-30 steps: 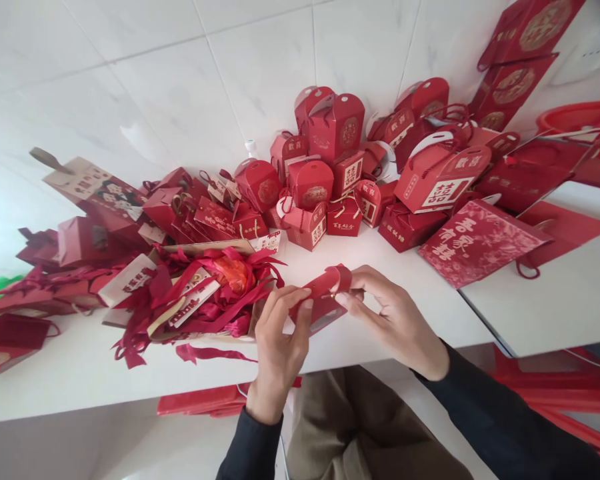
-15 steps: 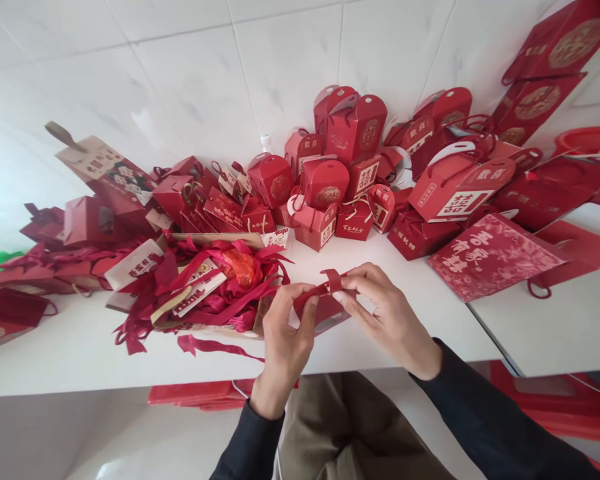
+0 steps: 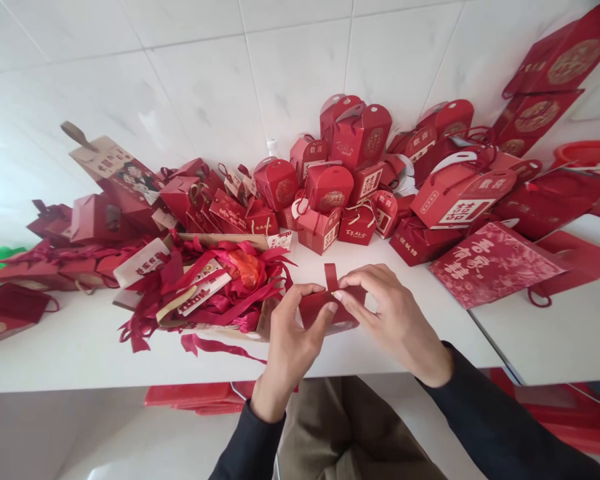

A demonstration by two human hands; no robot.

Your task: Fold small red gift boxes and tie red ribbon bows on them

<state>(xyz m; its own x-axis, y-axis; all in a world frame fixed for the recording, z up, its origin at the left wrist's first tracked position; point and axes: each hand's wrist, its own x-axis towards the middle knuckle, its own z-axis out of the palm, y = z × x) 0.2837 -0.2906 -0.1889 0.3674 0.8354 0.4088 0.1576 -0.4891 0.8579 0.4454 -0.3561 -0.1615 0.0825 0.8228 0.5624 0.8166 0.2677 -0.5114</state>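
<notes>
Between my hands a small red gift box [image 3: 345,312] rests on the white table near its front edge. A red strap [image 3: 331,275] sticks up from the top of the box. My left hand [image 3: 300,327] pinches the box's top edge from the left, thumb in front and fingers behind. From the right, my right hand [image 3: 387,310] pinches the same top at the foot of the strap, with a tiny yellowish spot by its fingertips. My fingers partly hide the top of the box.
Left of my hands stands an open cardboard box [image 3: 265,320] heaped with red ribbons [image 3: 215,293] and printed tags. Many red gift boxes [image 3: 330,190] are piled along the tiled wall. A patterned red bag [image 3: 495,263] lies at the right, by the table's joint.
The strap, curled over the box top before, now stands upright. My left hand has shifted slightly right, and the view has tilted a little.
</notes>
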